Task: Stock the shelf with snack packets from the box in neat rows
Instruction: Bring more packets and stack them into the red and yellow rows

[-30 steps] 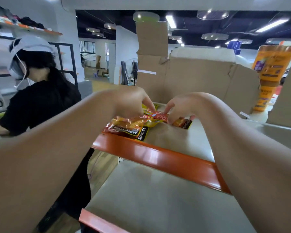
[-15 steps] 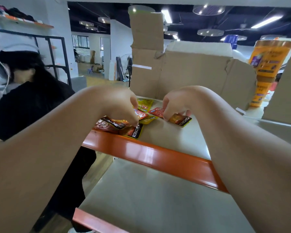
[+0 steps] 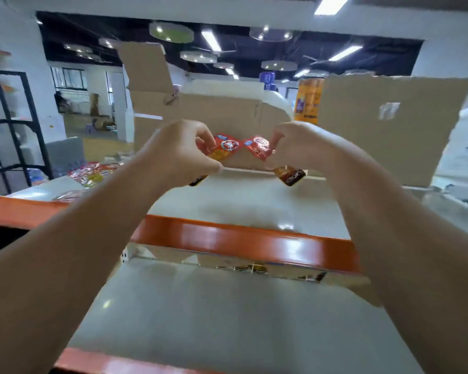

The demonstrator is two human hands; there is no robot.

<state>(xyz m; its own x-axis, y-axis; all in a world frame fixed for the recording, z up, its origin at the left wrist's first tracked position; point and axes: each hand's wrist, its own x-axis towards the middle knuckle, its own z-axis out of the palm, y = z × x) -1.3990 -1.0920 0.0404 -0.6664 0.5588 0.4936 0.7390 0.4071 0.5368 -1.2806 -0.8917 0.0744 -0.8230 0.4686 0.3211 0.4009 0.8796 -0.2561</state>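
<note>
Snack packets hang above the shelf [image 3: 254,201]: left hand [image 3: 179,155] pinches one packet [image 3: 224,148], right hand [image 3: 300,147] pinches another [image 3: 258,148].

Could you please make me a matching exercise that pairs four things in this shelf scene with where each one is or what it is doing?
Things:
1. cardboard box
2. packet pile
3. orange shelf edge
4. right hand

Places or states:
A. pinching a red snack packet above the shelf
B. lying on the shelf, far left
C. upright behind the hands
D. running across the shelf front, under the forearms

Pairs: 1-C, 2-B, 3-D, 4-A
</note>
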